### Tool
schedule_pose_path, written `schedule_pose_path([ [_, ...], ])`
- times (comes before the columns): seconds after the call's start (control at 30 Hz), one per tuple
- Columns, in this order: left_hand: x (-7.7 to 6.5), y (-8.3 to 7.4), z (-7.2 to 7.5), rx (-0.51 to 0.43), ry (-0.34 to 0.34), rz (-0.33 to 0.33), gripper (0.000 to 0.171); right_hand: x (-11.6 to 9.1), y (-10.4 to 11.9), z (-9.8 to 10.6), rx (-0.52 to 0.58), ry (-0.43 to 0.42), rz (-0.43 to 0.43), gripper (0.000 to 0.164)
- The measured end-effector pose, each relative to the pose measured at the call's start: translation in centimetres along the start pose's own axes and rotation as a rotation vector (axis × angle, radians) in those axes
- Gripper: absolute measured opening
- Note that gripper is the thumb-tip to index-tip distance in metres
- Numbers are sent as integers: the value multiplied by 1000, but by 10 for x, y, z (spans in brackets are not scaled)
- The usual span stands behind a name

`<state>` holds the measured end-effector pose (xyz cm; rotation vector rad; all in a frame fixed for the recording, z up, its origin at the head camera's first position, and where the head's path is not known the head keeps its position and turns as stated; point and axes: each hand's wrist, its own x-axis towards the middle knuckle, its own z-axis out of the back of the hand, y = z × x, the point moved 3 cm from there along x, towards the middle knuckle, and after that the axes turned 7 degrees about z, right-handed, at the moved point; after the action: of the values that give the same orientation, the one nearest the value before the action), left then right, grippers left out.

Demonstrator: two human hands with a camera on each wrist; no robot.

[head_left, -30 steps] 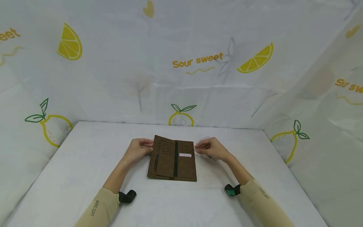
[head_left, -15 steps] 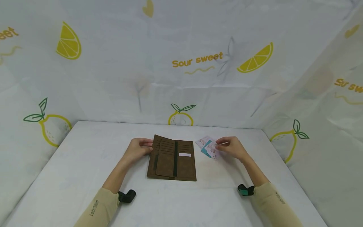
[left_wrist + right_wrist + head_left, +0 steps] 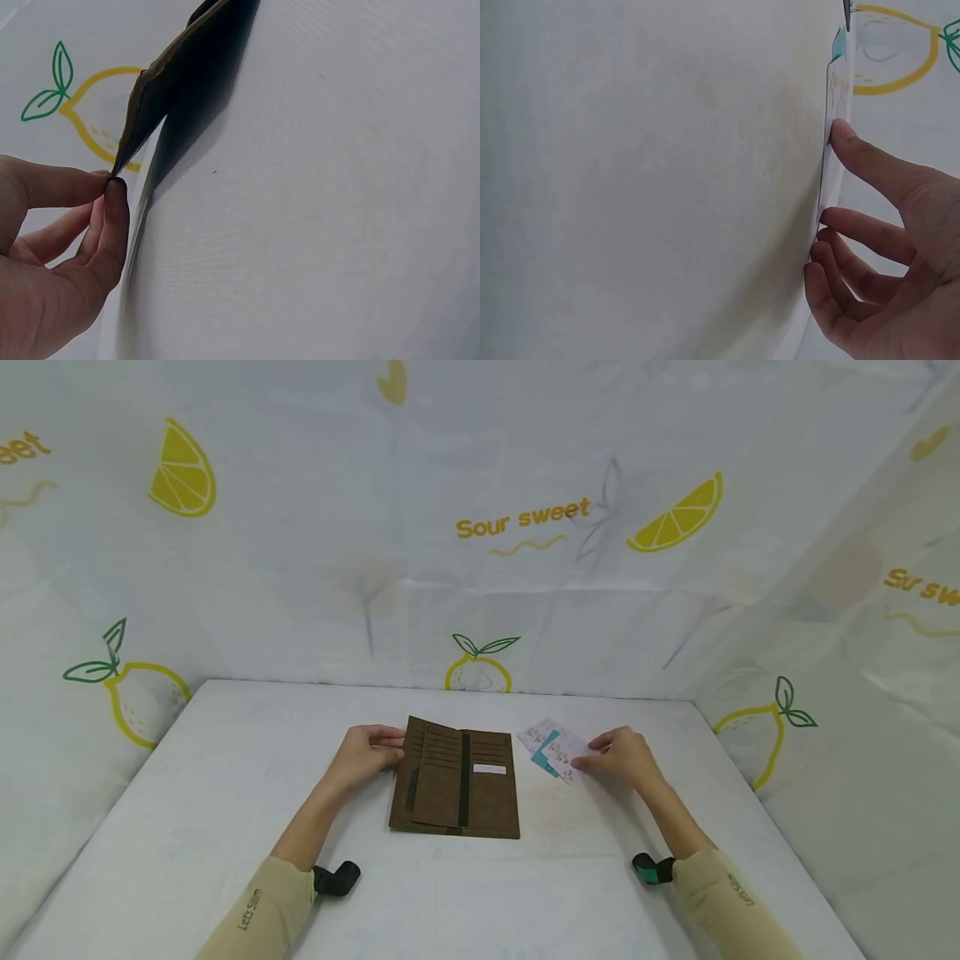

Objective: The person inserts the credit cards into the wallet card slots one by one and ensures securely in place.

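Note:
A brown bifold long wallet (image 3: pixel 491 802) lies unfolded on the table, its card slots facing up and a white card (image 3: pixel 490 769) showing in one slot. My left hand (image 3: pixel 367 756) pinches the wallet's raised left flap between thumb and fingers; in the left wrist view the flap (image 3: pixel 180 82) tilts up off the table. To the wallet's right, a few cards overlap: a printed one (image 3: pixel 536 732), a blue one (image 3: pixel 542 763), and a white printed card (image 3: pixel 558 753) on top. My right hand (image 3: pixel 622 756) holds this top card at its right end, thumb and fingertips on it.
The white-covered table (image 3: pixel 465 902) has its far edge against a white cloth backdrop (image 3: pixel 315 568) printed with lemons. Dark wrist-worn devices, a left one (image 3: pixel 337 878) and a right one (image 3: pixel 652 868), hang beside the sleeves.
My right hand has moved from the wallet's right edge rightward onto the cards, uncovering them. Over the last half second its thumb and fingers have spread at the top card. The left hand stays put.

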<state>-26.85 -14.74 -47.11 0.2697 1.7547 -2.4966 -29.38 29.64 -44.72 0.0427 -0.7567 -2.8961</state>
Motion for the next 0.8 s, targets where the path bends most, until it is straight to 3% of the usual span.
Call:
schedule_pose_path([
  [0.17, 0, 0, -1, -5, 3, -4, 37, -2, 8, 1, -50, -5, -1, 50],
  [0.4, 0, -2, -1, -13, 7, -4, 38, 2, 9, 2, -49, 61, -37, 49],
  [0.67, -3, -4, -1, -13, 11, -5, 38, 5, 2, 2, 17, 108, -57, 56],
  [0.8, -2, -4, -1, -8, 7, -4, 37, 8, 1, 1, 123, 98, -58, 53],
])
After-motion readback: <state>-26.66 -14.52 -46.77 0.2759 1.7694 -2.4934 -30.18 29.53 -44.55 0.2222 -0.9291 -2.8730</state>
